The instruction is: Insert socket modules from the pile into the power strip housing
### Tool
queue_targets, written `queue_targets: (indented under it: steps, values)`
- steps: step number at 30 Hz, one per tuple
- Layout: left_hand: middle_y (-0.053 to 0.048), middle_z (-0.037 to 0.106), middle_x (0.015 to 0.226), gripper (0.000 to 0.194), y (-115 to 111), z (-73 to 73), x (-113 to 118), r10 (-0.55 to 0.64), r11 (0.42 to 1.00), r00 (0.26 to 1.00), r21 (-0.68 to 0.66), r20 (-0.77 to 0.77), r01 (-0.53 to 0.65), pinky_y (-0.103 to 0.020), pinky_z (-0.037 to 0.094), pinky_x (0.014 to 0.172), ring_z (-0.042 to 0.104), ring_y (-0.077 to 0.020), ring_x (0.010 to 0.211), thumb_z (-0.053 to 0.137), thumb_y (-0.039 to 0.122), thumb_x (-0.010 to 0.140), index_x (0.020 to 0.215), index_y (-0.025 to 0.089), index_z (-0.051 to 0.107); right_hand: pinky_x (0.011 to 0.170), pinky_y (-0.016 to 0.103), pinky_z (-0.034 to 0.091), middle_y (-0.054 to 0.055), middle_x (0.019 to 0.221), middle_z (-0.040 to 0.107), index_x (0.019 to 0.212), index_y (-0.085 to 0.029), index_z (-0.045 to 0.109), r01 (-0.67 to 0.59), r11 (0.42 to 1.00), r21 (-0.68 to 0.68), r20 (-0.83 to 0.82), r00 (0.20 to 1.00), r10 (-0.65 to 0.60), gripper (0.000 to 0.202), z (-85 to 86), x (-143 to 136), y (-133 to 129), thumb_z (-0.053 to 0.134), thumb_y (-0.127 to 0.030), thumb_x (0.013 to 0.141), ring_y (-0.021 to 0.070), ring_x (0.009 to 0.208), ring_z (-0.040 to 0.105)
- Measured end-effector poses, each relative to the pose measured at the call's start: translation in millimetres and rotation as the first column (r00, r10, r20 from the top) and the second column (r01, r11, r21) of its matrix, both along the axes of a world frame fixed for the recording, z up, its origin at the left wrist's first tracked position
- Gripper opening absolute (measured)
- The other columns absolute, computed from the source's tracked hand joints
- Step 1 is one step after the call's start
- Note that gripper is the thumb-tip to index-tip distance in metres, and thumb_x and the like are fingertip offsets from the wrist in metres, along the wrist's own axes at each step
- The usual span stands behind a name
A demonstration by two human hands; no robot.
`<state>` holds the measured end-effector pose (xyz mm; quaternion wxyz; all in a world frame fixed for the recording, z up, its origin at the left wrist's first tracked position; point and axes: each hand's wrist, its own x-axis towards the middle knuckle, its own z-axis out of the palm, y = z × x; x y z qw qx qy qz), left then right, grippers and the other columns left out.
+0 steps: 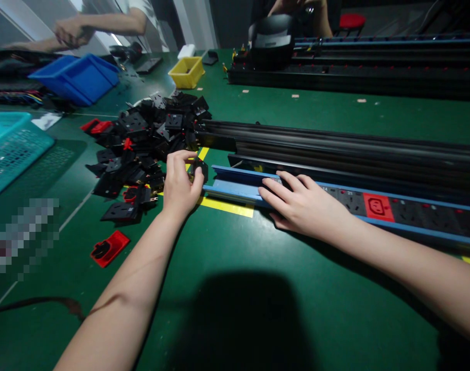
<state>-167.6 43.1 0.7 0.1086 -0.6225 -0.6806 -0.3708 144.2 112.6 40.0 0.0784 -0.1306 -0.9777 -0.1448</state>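
My left hand is closed on a black socket module beside the left end of a blue rail. The module stands on edge between thumb and fingers, partly hidden by them. Across the rail, farther right, lies my right hand, fingers spread over its top and thumb by the near side; what is under the palm is hidden. Black sockets and a red socket sit in the rail to the right. The rail's left end holds no modules. Left of my left hand is a heap of black socket modules.
Black rails lie just behind the blue one. A loose red module rests at front left. Around the heap stand a teal basket, a blue bin and a yellow bin. Two other people are across the green table.
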Motion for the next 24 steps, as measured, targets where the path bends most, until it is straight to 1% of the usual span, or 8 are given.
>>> queue_targets:
  steps: [7, 12, 16, 18, 21, 24]
  values:
    - [-0.013, 0.057, 0.12, 0.035, 1.1, 0.4, 1.1, -0.012, 1.0, 1.0, 0.01, -0.012, 0.012, -0.039, 0.054, 0.094, 0.061, -0.0248, 0.112, 0.054, 0.013, 0.085, 0.12, 0.018, 0.054, 0.09, 0.048, 0.045, 0.015, 0.147, 0.057, 0.14, -0.012, 0.053, 0.006, 1.0, 0.01, 0.009, 1.0, -0.006, 0.044, -0.1, 0.6, 0.1, 0.049, -0.031, 0.101, 0.0421, 0.132, 0.051]
    - [-0.012, 0.057, 0.12, 0.038, 1.4, 0.0, 0.9, 0.017, 0.999, 1.0, 0.031, 0.0, -0.017, -0.037, 0.054, 0.091, 0.061, -0.0241, 0.112, 0.052, 0.009, 0.081, 0.118, 0.019, 0.054, 0.09, 0.048, 0.045, 0.016, 0.148, 0.057, 0.141, -0.012, 0.053, 0.002, 1.0, 0.003, 0.001, 1.0, -0.002, 0.045, -0.7, 0.5, 0.0, 0.05, -0.03, 0.1, 0.042, 0.133, 0.05]
    - [-0.01, 0.059, 0.117, 0.034, 1.7, 0.2, 0.2, 0.069, 0.997, 0.997, 0.02, -0.023, -0.068, -0.039, 0.052, 0.093, 0.061, -0.0233, 0.106, 0.055, 0.013, 0.082, 0.115, 0.019, 0.056, 0.092, 0.05, 0.045, 0.017, 0.149, 0.057, 0.141, -0.011, 0.053, -0.001, 1.0, -0.002, -0.001, 1.0, 0.001, 0.046, -0.7, 0.0, 0.1, 0.052, -0.03, 0.099, 0.0425, 0.133, 0.051]
    - [-0.011, 0.06, 0.117, 0.032, 1.6, 0.7, 0.2, 0.075, 0.997, 0.997, 0.0, -0.028, -0.075, -0.04, 0.051, 0.094, 0.061, -0.0234, 0.105, 0.058, 0.017, 0.084, 0.117, 0.019, 0.057, 0.092, 0.05, 0.045, 0.017, 0.149, 0.057, 0.141, -0.011, 0.053, -0.001, 1.0, -0.002, 0.002, 1.0, 0.001, 0.046, -0.4, -0.1, 0.2, 0.052, -0.03, 0.1, 0.0427, 0.133, 0.05]
    - [-0.012, 0.059, 0.121, 0.033, 1.5, 1.8, 0.6, 0.063, 0.998, 0.998, -0.021, -0.001, -0.063, -0.039, 0.052, 0.095, 0.061, -0.023, 0.106, 0.058, 0.021, 0.088, 0.121, 0.019, 0.058, 0.091, 0.049, 0.045, 0.017, 0.148, 0.057, 0.141, -0.011, 0.053, -0.002, 1.0, -0.003, -0.003, 1.0, 0.002, 0.046, 0.2, 0.0, 0.2, 0.051, -0.031, 0.1, 0.042, 0.133, 0.051]
    - [-0.012, 0.061, 0.122, 0.033, 1.8, 2.9, 1.0, 0.065, 0.997, 0.998, -0.041, -0.004, -0.065, -0.04, 0.05, 0.1, 0.06, -0.024, 0.111, 0.056, 0.023, 0.091, 0.123, 0.02, 0.06, 0.091, 0.048, 0.044, 0.018, 0.147, 0.058, 0.141, -0.012, 0.054, -0.005, 1.0, -0.005, -0.011, 1.0, 0.005, 0.045, 0.5, 0.2, 0.0, 0.053, -0.031, 0.1, 0.0412, 0.132, 0.051]
